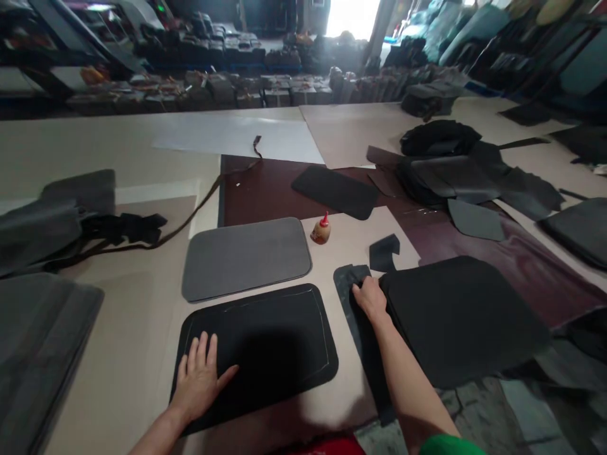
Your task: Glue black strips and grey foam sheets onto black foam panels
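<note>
My left hand (202, 380) lies flat with fingers spread on the left part of a black rounded panel (275, 344), which has a thin pale line near its edges. My right hand (372, 298) has its fingers curled in a pinch on a long dark strip of sheet material (348, 294); the fingertips are partly hidden. Right beside that hand is a stack of black rounded panels (465, 316). Beyond the black panel lies a grey rounded panel (246, 258). A small squeeze bottle with a red nozzle (321, 229) stands past its right corner.
A small dark offcut (384, 253) and another black panel (336, 191) lie farther back. Grey pieces are stacked at left (42, 341), near a dark strap (203, 205). Black bags and loose pieces (450, 170) crowd the right. Bundled goods (275, 91) line the table's far side.
</note>
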`<state>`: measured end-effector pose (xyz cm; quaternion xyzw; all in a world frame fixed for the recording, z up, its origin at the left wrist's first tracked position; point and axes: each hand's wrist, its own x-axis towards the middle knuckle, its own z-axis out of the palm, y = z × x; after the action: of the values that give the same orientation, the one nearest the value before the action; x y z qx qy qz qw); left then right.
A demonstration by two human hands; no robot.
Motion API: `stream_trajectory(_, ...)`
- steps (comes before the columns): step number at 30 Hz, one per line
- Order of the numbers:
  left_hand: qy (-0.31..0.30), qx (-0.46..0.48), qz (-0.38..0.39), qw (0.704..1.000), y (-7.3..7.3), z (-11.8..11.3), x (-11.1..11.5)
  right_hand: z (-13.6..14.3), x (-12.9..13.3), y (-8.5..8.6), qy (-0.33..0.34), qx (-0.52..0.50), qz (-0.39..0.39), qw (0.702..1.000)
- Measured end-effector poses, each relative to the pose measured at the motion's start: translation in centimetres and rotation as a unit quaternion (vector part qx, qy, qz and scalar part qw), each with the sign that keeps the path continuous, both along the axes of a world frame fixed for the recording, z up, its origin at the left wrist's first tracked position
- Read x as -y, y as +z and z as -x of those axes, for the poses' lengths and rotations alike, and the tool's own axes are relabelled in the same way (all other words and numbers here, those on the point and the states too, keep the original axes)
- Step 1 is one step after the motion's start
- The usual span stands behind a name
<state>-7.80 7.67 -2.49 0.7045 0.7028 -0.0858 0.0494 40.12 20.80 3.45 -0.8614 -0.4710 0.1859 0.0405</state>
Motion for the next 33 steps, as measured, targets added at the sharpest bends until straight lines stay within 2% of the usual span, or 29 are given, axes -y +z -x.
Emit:
stream_trajectory(5, 0.002, -0.001, 0.003, 1.0, -0.3, 0.2, 0.0, -0.6, -0.4, -0.3, 0.009, 0.012, 0.009, 1.0)
stream_trajectory(10, 0.005, -0.005, 0.017, 1.0, -0.1, 0.2, -0.1, -0.7, -0.4, -1.0, 0.021, 0.03, -0.015, 0.999)
stream_trajectory(16, 0.004, -0.008, 0.012, 1.0, 0.2, -0.1, -0.1, -0.7, 0.4, -1.3, 0.029, 0.048, -0.077, 0.995)
stream_trajectory(20, 0.003, 0.0, 0.011, 1.0, 0.1, 0.0, -0.1, -0.5, 1.9, -0.7, 0.015, 0.054, -0.141, 0.988)
stream_trajectory(24, -0.001, 0.006, -0.006, 1.0, -0.1, 0.0, -0.1, -0.5, 4.3, 1.0, -0.018, 0.054, -0.21, 0.976)
stream_trajectory(29, 0.002, 0.023, -0.028, 0.999, 0.1, -0.4, 0.0, -0.4, 8.8, 4.5, -0.058, 0.053, -0.287, 0.955)
stream_trajectory(31, 0.0, 0.037, -0.041, 0.998, 0.1, -0.6, -0.1, -0.2, 11.1, 6.1, -0.105, 0.019, -0.324, 0.94)
stream_trajectory(33, -0.003, 0.053, -0.04, 0.998, 0.2, -0.6, -0.1, 0.1, 13.6, 7.6, -0.172, -0.057, -0.357, 0.916)
